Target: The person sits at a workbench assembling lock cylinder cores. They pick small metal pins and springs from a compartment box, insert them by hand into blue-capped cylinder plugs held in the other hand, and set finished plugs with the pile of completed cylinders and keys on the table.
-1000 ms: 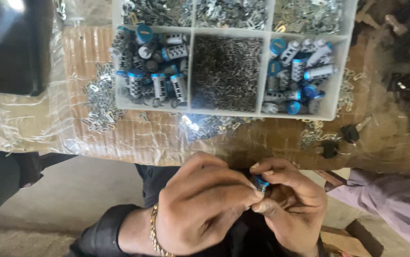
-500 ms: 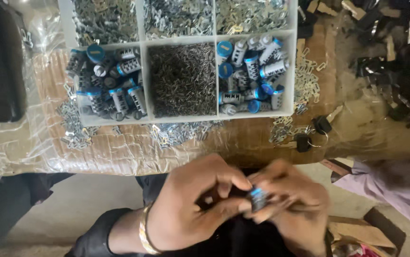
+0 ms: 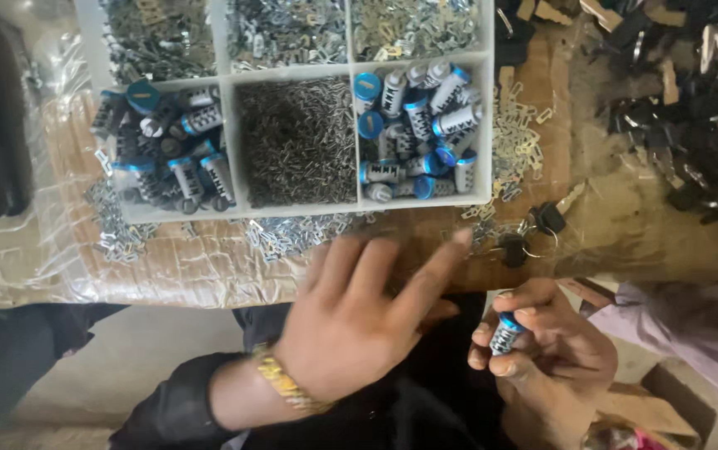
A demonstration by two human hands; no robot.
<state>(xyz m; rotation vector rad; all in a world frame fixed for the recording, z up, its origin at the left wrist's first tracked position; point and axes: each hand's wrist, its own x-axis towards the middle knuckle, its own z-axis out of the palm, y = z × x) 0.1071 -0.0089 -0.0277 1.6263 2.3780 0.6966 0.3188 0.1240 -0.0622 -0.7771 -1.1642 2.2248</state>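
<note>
Looking down from the head view: right hand pinches a small blue-capped lock cylinder in its fingers, low and off the table edge, over the lap. Left hand is empty, fingers spread wide, hovering just short of the white compartment tray and the loose metal clips before it. Risk, as judged: the grip is only at the fingertips, so a slip would drop the cylinder off the table; the spread hand could scatter clips.
</note>
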